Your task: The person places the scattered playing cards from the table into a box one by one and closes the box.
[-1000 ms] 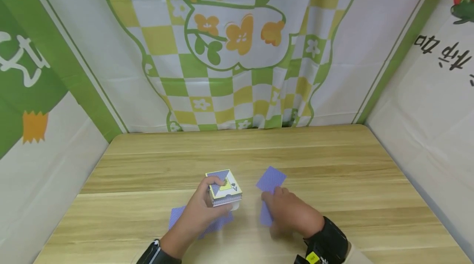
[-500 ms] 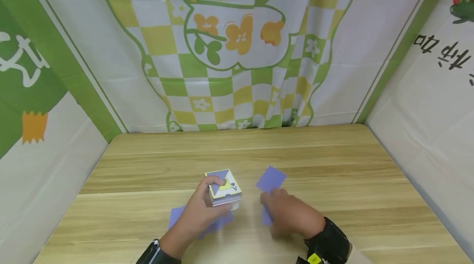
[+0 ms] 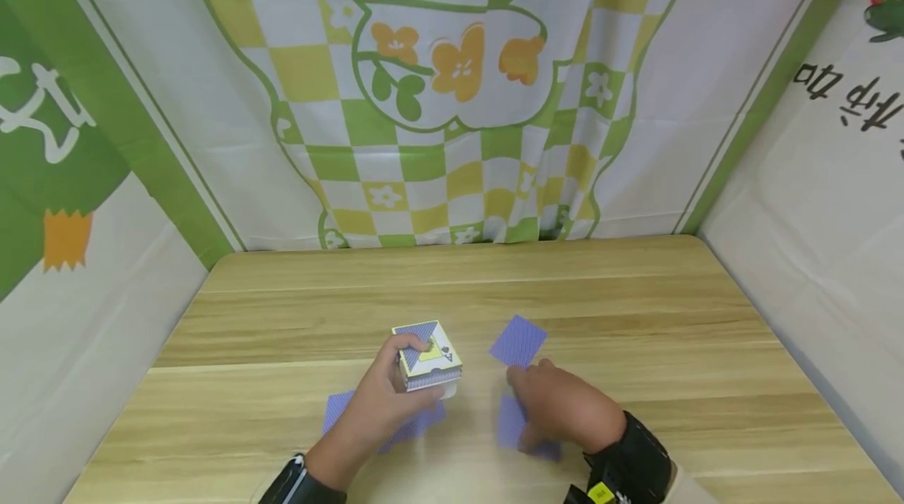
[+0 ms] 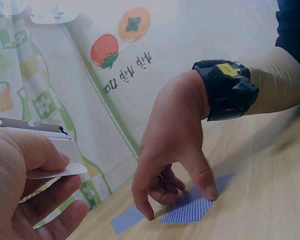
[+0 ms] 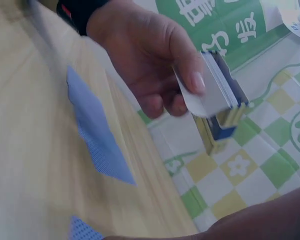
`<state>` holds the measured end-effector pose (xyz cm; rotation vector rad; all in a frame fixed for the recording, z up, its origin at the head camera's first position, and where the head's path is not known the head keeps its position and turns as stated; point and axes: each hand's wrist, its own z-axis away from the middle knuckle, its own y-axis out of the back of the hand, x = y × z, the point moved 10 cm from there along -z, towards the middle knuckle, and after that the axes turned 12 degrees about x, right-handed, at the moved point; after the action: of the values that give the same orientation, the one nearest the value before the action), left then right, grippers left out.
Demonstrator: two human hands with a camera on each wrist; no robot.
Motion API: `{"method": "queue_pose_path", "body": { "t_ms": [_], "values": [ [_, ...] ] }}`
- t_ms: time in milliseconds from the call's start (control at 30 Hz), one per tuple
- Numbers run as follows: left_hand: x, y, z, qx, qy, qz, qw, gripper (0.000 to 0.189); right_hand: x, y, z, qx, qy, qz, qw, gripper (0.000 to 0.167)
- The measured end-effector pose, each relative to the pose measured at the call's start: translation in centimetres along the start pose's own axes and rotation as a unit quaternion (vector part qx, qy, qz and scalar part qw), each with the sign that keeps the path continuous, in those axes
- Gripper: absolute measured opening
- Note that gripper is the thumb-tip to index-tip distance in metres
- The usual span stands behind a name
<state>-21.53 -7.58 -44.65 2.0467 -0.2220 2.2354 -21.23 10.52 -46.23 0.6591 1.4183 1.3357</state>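
Note:
My left hand [image 3: 395, 390] grips a playing-card box [image 3: 439, 359] above the table, thumb at its near open end and a finger across the printed top. White card edges show inside the box in the right wrist view, and a pale flap [image 5: 190, 100] lies under the thumb. My right hand [image 3: 568, 408] reaches down over a blue-backed playing card [image 3: 510, 419] on the table. In the left wrist view its thumb touches that card, while the index fingertip stands at the tabletop beyond the card's edge; the other fingers are bent and lift nothing.
Another blue-backed card [image 3: 518, 341] lies just beyond my right hand. More blue cards [image 3: 418, 427] lie under my left hand and forearm, partly hidden. The wooden table [image 3: 452, 284] ends at a patterned curtain [image 3: 452, 174] behind, with cloth walls at both sides.
My right hand has shifted slightly right, its fingers have spread from the near blue card, and more of that card shows now. The left hand and the box have stayed in place.

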Motion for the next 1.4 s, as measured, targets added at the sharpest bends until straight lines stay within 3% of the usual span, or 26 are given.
{"method": "queue_pose_path", "body": {
  "t_ms": [233,667,967,1167,1400],
  "values": [
    [0.0,0.0,-0.2,0.004,-0.003,0.004,1.0,0.061,-1.2,-0.5,-0.2,0.01,0.024,0.048,0.9985,0.06],
    [-0.1,-0.2,-0.1,-0.001,0.005,0.007,1.0,0.06,-1.6,-0.8,-0.1,0.023,0.07,0.046,0.9962,0.058],
    [-0.2,-0.1,0.0,0.001,0.016,0.013,0.9998,0.061,-1.8,-1.1,-0.7,0.062,0.116,0.044,0.9903,0.054],
    [-0.2,0.1,0.0,0.004,0.017,0.013,0.9998,0.062,-1.6,-0.5,-1.3,0.109,0.109,0.012,0.9879,0.037],
    [-0.3,0.3,-0.1,0.012,0.017,0.011,0.9997,0.062,-0.6,0.3,-1.2,0.089,0.067,-0.033,0.9933,0.049]
  ]
}}
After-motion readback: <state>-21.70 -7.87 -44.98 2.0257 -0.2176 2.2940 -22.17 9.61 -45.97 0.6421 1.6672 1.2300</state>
